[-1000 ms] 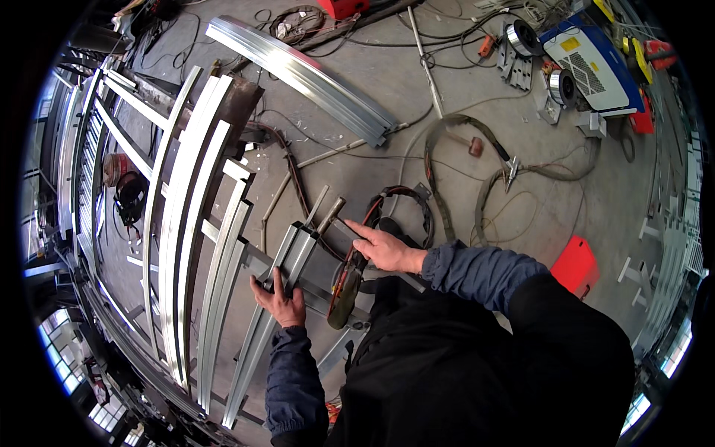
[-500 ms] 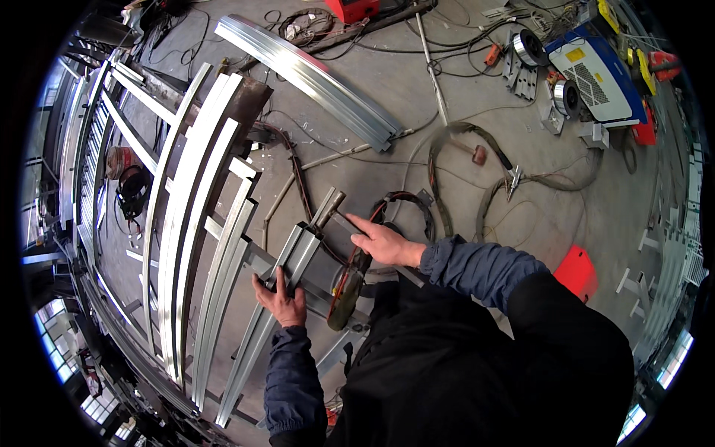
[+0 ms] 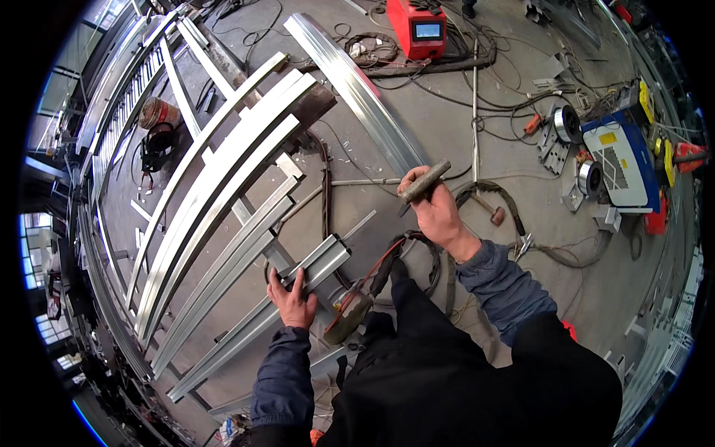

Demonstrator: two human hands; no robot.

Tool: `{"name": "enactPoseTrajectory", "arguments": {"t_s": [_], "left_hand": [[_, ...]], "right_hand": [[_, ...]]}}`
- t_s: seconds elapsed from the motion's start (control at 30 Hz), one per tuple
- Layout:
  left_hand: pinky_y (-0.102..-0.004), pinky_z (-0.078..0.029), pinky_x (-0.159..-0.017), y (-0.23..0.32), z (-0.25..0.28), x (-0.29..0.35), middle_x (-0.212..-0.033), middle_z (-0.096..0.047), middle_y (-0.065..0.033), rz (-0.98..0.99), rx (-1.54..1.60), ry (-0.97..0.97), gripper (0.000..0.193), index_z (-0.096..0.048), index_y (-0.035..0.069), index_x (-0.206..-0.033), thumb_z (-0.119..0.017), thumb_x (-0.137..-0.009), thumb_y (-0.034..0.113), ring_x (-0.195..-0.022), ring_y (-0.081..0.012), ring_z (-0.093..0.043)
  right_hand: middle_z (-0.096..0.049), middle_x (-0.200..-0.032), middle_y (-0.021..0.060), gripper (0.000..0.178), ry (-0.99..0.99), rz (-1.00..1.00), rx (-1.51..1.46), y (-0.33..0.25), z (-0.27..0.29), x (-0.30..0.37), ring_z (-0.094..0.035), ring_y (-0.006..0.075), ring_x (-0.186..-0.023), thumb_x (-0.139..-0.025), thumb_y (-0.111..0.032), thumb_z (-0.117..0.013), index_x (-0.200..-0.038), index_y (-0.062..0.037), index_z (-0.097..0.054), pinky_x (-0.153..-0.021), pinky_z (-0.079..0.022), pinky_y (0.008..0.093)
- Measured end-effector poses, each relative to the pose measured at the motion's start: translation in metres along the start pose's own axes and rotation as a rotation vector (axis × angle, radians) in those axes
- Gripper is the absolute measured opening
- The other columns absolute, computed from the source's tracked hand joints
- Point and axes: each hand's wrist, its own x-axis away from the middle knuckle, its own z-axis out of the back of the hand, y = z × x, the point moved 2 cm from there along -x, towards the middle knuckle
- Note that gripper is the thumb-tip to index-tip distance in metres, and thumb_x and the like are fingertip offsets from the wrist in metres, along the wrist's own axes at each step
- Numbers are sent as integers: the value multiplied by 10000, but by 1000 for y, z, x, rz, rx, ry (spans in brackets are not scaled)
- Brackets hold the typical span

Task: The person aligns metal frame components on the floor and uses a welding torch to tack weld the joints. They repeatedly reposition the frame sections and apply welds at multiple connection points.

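My right hand [image 3: 439,216] is closed round a hammer, lifted off the metalwork. The hammer's worn, thick head [image 3: 424,181] shows above my fingers, and most of its handle is hidden. My left hand [image 3: 294,302] rests on a silvery metal channel [image 3: 328,261], with index and middle fingers stretched apart over it. The channel's cut end points right, and a thin metal strip [image 3: 360,225] sticks out past it. A dark cable bundle with a red line [image 3: 372,277] lies beside the channel, near my legs.
Long metal profiles [image 3: 216,179] lie side by side on the left. Another profile [image 3: 357,93] lies on the floor ahead. A red machine with a screen [image 3: 417,30] stands at the back. A blue-and-white machine [image 3: 617,160] and wire spools [image 3: 567,124] are at right. A mallet [image 3: 497,216] and hoses lie nearby.
My right hand has lifted the hammer up and away from the channel's end. My left hand stays on the channel. The view has shifted, bringing the red machine into fuller sight.
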Motion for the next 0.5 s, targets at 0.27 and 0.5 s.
{"name": "enactPoseTrajectory", "arguments": {"t_s": [0.27,0.5], "left_hand": [[-646,-193,-1278,-3,13,1,-1689,-261,-334,31,31,-12,828,-655,258,-1500,-827,-690,253,-1587,-476,-264],[-671,-181,-1290,2,17,5,-1713,-219,-352,72,63,-44,810,-663,215,-1484,-816,-691,265,-1611,-494,-232]], "right_hand": [[-603,-1364,174,274,-56,-154,921,52,4,-57,-500,398,-1416,-965,-266,-745,-1220,-179,-794,-1176,-430,467],[-666,-831,51,218,-300,-757,278,103,47,-99,-670,214,-741,-982,-284,-664,-1000,-77,-731,-725,-569,394]]}}
